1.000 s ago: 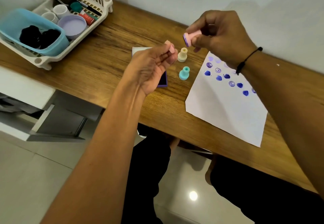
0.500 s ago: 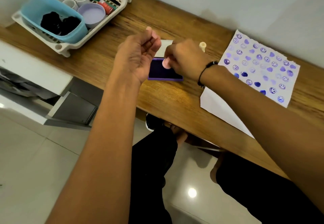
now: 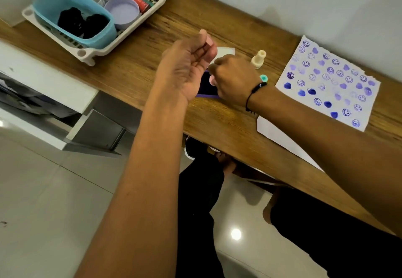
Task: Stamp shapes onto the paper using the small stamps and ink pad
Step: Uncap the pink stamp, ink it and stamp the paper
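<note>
My right hand [image 3: 233,80] grips a small pink stamp [image 3: 212,80] and presses it down on the dark purple ink pad [image 3: 206,86] on the wooden desk [image 3: 217,114]. My left hand [image 3: 187,64] hovers above the pad's left side, fingers curled around a small pink cap [image 3: 209,39] held at the fingertips. The pad's white lid [image 3: 226,51] stands open behind it. A cream stamp [image 3: 258,59] stands upright to the right, and a teal stamp [image 3: 263,78] peeks out behind my right wrist. The white paper [image 3: 330,82], covered with purple smileys and hearts, lies at the right.
A white dish rack [image 3: 91,53] at the desk's back left holds a blue tub [image 3: 74,14], a lilac bowl [image 3: 123,12], cups and pens. The wall runs close behind the desk. An open drawer [image 3: 97,130] juts out below left; my legs are under the desk edge.
My right hand came down from mid-air to the ink pad with the pink stamp and stays pressed there. The left hand kept its raised position. The view shifted, showing more of the paper.
</note>
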A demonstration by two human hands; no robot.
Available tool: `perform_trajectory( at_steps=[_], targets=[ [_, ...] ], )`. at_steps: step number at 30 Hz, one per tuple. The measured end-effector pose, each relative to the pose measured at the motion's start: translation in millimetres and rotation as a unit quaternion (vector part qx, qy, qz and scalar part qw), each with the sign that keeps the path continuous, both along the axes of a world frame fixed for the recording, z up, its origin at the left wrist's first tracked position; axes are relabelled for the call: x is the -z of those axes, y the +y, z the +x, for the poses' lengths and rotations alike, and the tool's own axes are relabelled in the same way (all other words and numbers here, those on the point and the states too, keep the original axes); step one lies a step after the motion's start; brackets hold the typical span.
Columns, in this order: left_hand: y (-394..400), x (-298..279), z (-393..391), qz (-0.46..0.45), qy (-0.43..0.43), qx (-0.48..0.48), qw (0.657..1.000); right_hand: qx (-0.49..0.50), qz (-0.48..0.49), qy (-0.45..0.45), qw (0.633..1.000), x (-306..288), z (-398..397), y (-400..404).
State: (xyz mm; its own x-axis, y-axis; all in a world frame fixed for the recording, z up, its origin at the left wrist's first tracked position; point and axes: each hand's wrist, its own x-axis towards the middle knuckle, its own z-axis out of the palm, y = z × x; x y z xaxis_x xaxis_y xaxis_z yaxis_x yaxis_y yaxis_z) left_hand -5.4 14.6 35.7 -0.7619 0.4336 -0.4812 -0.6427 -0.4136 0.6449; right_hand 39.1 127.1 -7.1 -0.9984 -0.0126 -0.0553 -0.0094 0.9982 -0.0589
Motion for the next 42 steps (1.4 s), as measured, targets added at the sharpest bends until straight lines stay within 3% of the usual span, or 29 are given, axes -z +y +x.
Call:
perform_trajectory(
  at_steps=[10, 16, 21, 32, 42],
  targets=[
    [1.3, 0.0, 5.2, -0.014, 0.009, 0.015, 1.0, 0.02, -0.033, 0.016, 0.999, 2.1, 2.9, 0.1],
    [5.3, 5.1, 5.3, -0.027, 0.006, 0.015, 1.0, 0.022, -0.006, 0.006, 1.0, -2.2, 1.8, 1.0],
    [5.7, 3.4, 7.5, 0.018, 0.02, 0.024, 0.999, 0.066, -0.011, 0.069, 0.995, -23.8, 27.9, 18.0],
    [107.8, 3.4, 94.7, 0.049, 0.019, 0.219, 0.974, 0.278, -0.037, 0.052, 0.958, -52.0, 168.0, 125.4],
    [150.7, 15.6, 138.5, 0.033, 0.014, 0.284, 0.958, 0.3, -0.034, 0.031, 0.953, -11.4, 220.6, 149.5]
  ],
)
